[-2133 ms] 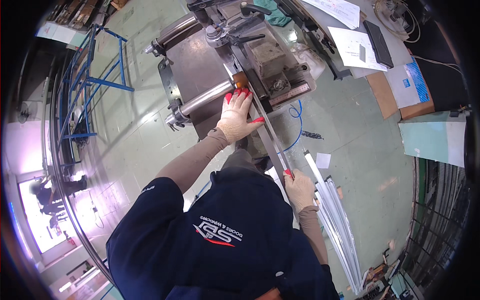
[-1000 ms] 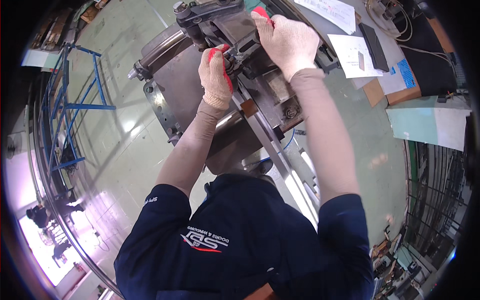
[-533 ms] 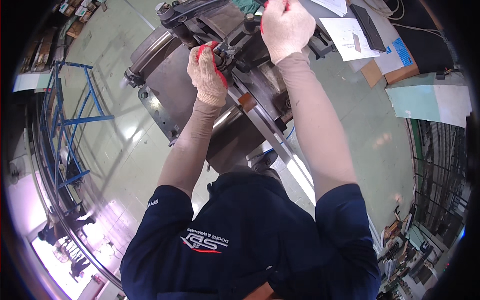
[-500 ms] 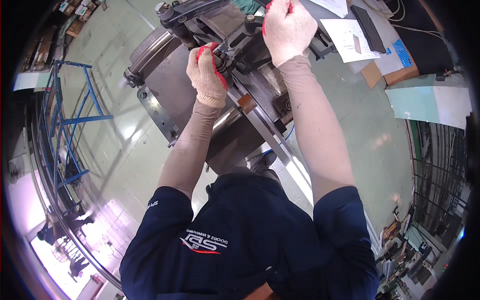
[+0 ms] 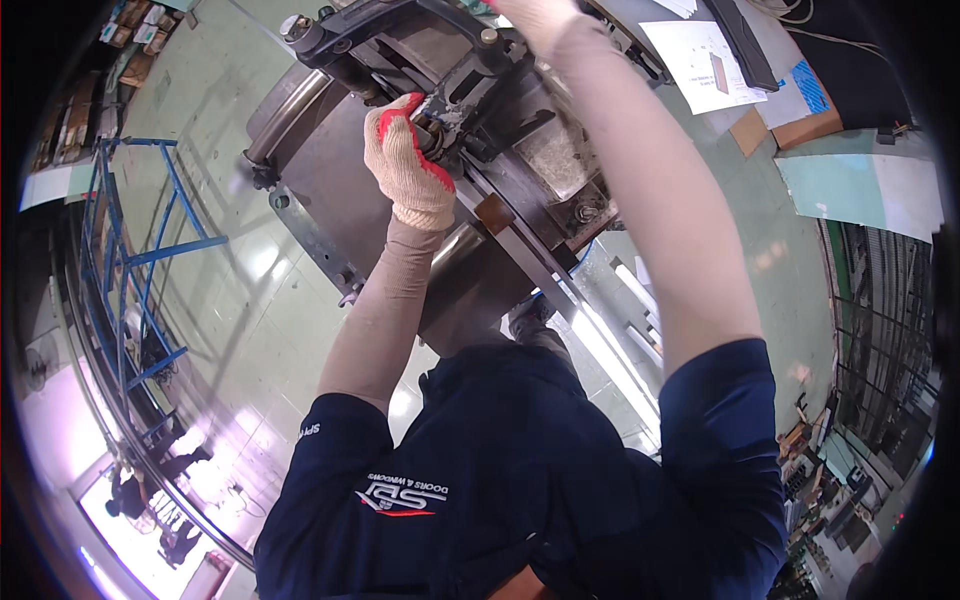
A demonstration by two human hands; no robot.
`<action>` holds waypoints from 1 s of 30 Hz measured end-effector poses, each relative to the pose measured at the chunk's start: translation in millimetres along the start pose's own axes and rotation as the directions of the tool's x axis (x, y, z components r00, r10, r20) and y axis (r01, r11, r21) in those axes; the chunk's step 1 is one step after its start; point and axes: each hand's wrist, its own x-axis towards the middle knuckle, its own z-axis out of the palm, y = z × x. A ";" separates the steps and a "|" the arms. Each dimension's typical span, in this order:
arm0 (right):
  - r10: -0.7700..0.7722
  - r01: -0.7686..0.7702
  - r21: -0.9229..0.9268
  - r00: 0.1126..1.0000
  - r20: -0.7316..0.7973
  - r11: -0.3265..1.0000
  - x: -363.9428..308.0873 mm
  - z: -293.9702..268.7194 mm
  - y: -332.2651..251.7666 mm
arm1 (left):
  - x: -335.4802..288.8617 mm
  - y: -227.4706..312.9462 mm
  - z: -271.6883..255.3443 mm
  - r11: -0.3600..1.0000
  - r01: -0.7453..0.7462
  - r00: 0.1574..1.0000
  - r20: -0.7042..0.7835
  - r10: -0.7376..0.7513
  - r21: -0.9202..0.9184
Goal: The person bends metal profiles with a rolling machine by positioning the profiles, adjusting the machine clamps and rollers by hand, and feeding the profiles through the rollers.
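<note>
My left hand (image 5: pixel 408 170), in a cream knitted glove with a red palm, is closed at a metal fitting on a dark machine (image 5: pixel 320 160). Its fingers curl out of sight, so what they grip is hidden. Up at the picture's top edge is my right hand (image 5: pixel 540 18), gloved alike; its fingers are mostly cut off by the edge. Beneath that hand lies the machine's black cast arm (image 5: pixel 470 85). A long, narrow metal bar (image 5: pixel 530 250) runs from the machine toward my right side, with a small brown block (image 5: pixel 494 213) beside it.
To the right stands a table with a printed drawing sheet (image 5: pixel 705 68) and a long black bar (image 5: pixel 740 45). A blue metal frame (image 5: pixel 135 255) is on the left. Racks of long stock (image 5: pixel 880 310) line the right side. Other people (image 5: pixel 150 490) appear far at the lower left.
My right hand has moved up and slightly left, partly out of the picture. The black cast arm now shows more fully. My left hand stays at the fitting, its grip slightly shifted.
</note>
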 end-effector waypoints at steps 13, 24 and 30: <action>0.196 -0.197 -0.005 0.977 -0.077 0.980 -148.7 -95.3 3.6 | 3.0 1.2 -17.1 0.946 0.035 0.983 0.184 0.026 -0.321; 0.514 -0.587 -0.291 0.806 -0.293 0.755 -423.9 -127.3 18.5 | 20.5 -8.3 -68.5 0.915 0.112 0.990 -0.032 -0.135 -0.387; 0.496 -0.530 -0.371 0.847 -0.191 0.762 -440.0 -123.0 10.6 | 32.6 -6.7 4.6 0.721 0.229 0.946 -0.025 -0.323 -0.654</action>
